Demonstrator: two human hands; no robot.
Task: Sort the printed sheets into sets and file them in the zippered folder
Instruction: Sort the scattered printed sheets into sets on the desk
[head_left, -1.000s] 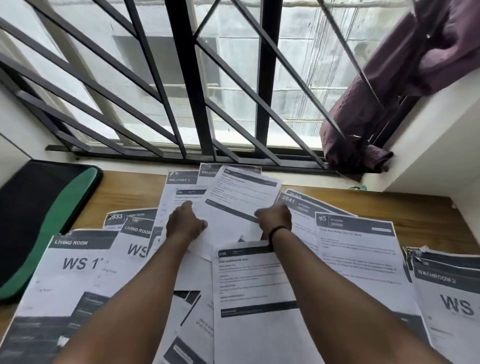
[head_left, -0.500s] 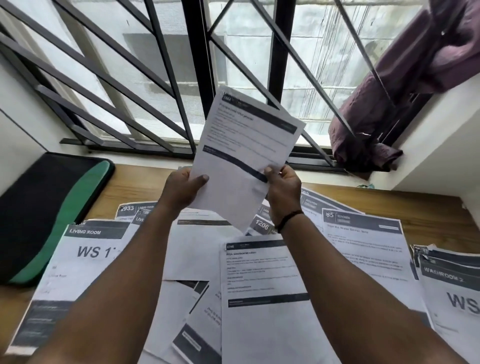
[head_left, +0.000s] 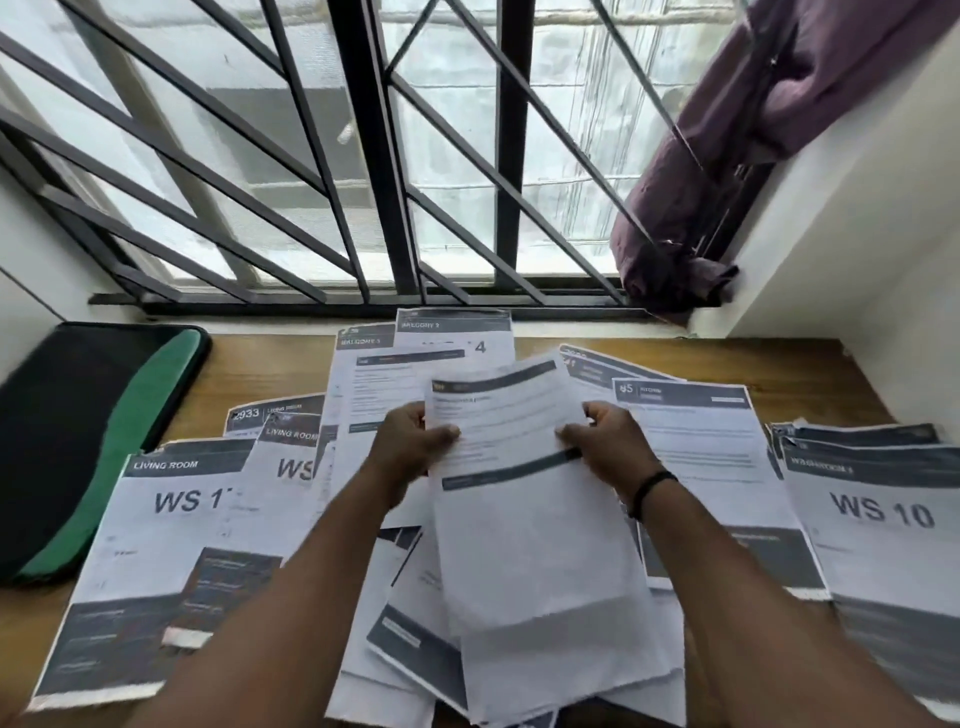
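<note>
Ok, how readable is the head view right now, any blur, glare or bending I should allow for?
Head view: big headings like WS 10 sheet read; the fine print on the held sheet, gripped by left hand and right hand, is smeared. Window is bright, washed out. Wide-angle bends the grille bars.

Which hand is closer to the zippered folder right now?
Left. The left hand grips the held sheet on the side toward the zippered folder; the right hand grips its far edge.
</note>
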